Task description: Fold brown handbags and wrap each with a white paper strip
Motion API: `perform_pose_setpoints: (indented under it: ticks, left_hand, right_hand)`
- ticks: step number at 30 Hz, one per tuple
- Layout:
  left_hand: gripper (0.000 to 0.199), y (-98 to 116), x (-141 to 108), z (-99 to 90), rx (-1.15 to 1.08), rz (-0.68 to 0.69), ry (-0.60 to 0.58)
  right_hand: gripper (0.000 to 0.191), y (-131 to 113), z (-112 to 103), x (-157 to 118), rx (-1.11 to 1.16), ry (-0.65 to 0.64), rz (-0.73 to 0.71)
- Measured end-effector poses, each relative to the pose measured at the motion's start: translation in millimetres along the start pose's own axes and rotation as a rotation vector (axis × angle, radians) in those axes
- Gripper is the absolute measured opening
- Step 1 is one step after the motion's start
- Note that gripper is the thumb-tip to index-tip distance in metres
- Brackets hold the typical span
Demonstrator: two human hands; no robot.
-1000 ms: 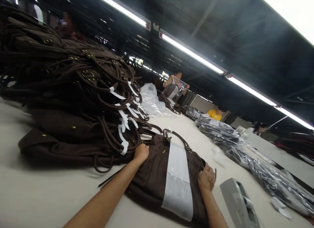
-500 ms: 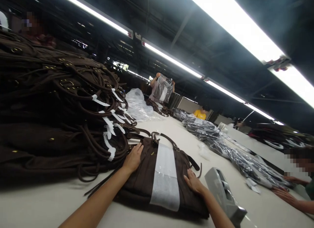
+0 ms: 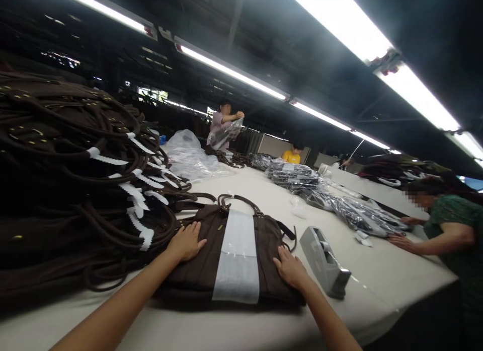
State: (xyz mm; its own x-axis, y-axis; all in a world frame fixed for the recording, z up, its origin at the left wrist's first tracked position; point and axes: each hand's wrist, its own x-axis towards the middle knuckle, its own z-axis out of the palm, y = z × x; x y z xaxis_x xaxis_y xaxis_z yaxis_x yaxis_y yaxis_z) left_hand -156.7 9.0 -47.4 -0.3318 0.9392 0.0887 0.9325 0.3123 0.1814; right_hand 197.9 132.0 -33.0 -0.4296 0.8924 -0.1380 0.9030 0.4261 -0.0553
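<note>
A dark brown handbag (image 3: 269,260) lies flat on the white table before me, its handles pointing away. Around its middle runs a white paper band (image 3: 237,258) with shiny clear tape on it. My left hand (image 3: 187,241) rests open on the bag's left side, fingers spread. On the right side of the bag, my right hand (image 3: 290,268) lies open with its fingers stretched out. Just right of that hand stands a grey tape dispenser (image 3: 325,262).
Brown handbags (image 3: 56,190) with white-wrapped handles are piled high on my left. Plastic-wrapped bags (image 3: 350,210) run along the table's right side, where a person in green (image 3: 453,225) leans in. Clear plastic (image 3: 192,154) heaps farther back, near a person holding a plastic bag (image 3: 228,134).
My view has swung right, showing more of the person in green. Both hands stay on the handbag. The far person has lowered and turned the plastic bag.
</note>
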Motion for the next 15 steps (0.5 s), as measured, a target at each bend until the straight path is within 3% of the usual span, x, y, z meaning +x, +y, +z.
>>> perform_pose_setpoints:
  ticks: [3, 8, 12, 15]
  left_hand:
    - [0.073, -3.5, 2.3, 0.8, 0.017, 0.001, -0.033]
    - [0.074, -4.7, 2.8, 1.6, 0.041, 0.0, -0.046]
    - [0.075, -4.2, 5.5, 0.9, 0.054, 0.003, -0.063]
    - [0.075, -6.8, 9.2, 4.1, 0.078, 0.008, -0.084]
  right_hand:
    - [0.061, 6.1, 19.0, -28.7, 0.038, 0.094, -0.01]
    - [0.056, 12.3, 54.0, -65.0, 0.106, 0.398, -0.03]
    - [0.05, 12.6, 64.5, -78.8, 0.149, 0.579, -0.081]
    - [0.047, 9.3, 65.7, -91.9, 0.181, 0.647, -0.095]
